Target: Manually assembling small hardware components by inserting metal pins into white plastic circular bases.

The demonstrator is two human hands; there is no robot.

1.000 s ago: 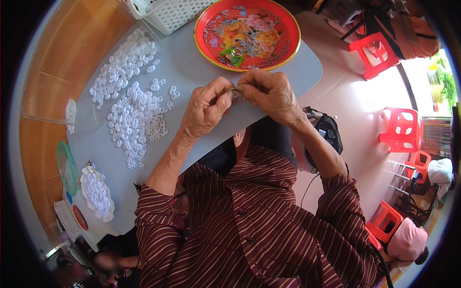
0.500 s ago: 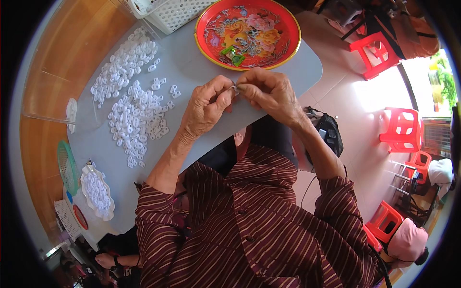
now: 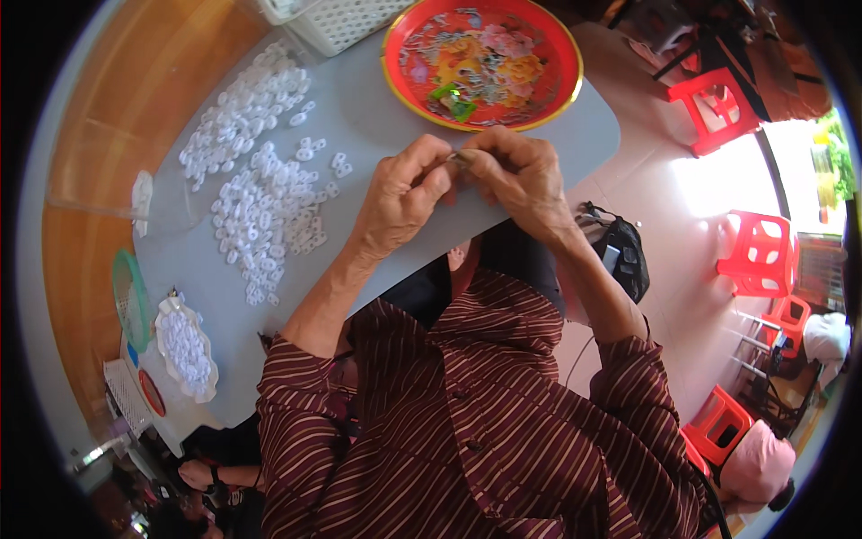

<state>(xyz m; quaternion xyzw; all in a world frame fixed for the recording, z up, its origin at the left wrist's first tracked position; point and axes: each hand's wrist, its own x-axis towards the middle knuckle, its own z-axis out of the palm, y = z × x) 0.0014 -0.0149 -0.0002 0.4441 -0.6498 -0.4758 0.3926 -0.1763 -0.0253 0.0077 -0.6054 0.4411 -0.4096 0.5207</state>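
My left hand (image 3: 402, 190) and my right hand (image 3: 525, 178) meet over the near edge of the grey table (image 3: 346, 99). Thumb and forefinger of each are pinched together, tips nearly touching, around something tiny that the fingers mostly hide. Just beyond them stands a round red tray (image 3: 567, 56) with a yellow rim and a flower print. Scattered in it are many small silvery pieces (image 3: 489, 85) and a green scrap (image 3: 456, 104). Left of my hands lie two heaps of small white plastic pieces with holes, a farther heap (image 3: 241, 115) and a nearer heap (image 3: 260, 211).
A white perforated basket (image 3: 350, 25) stands at the back. At the left are a scalloped dish (image 3: 210, 388) of white pieces and a green mesh sieve (image 3: 130, 301). Another person's hand (image 3: 195, 473) shows lower left. Red stools (image 3: 759, 256) and a black bag (image 3: 626, 260) occupy the right floor.
The whole view has shifted a little, so the table things appear farther right. Both hands stay pinched together; a pale bit seen between the fingertips before is now mostly hidden.
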